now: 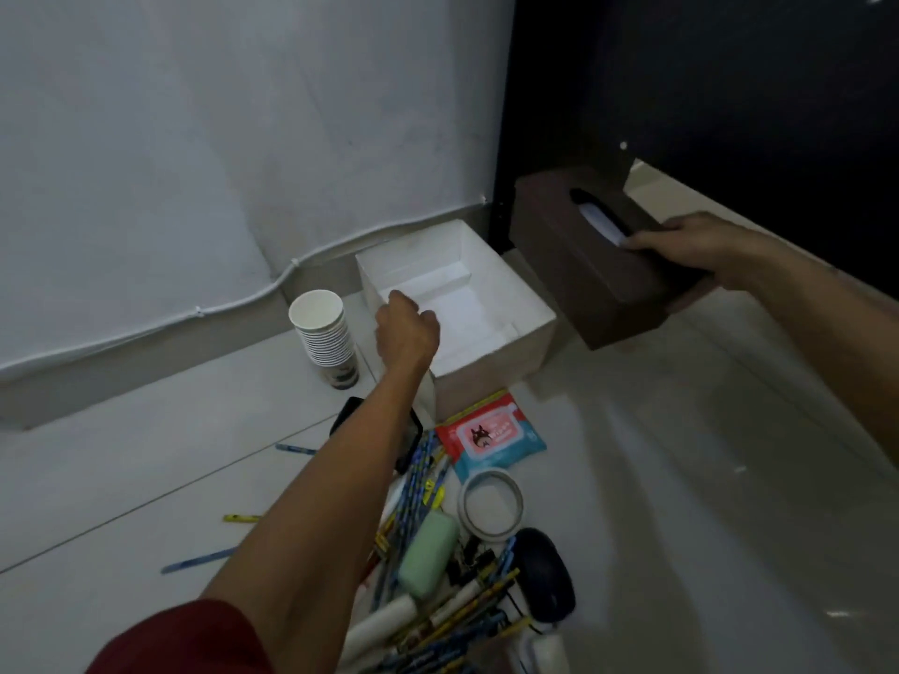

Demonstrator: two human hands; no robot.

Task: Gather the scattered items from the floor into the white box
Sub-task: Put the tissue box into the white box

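Pale tiled floor (681, 479) holds white box (486, 377); right hand (691, 240) grips tissue box (574, 255), left hand (406, 328) unclear.

Glossy tiles cover the floor (681, 454). The tissue box (584, 270) gripped in the right hand (681, 238) looks matt and leather-like; the white box (496, 355) at the left hand (408, 330), matt card. Left of it, paper cups (326, 333); nearer, a shiny plastic wipes pack (491, 435).

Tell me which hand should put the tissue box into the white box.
Right. The right hand holds the brown tissue box in the air beside the white box; the left hand sits at that box's left wall, away from it.
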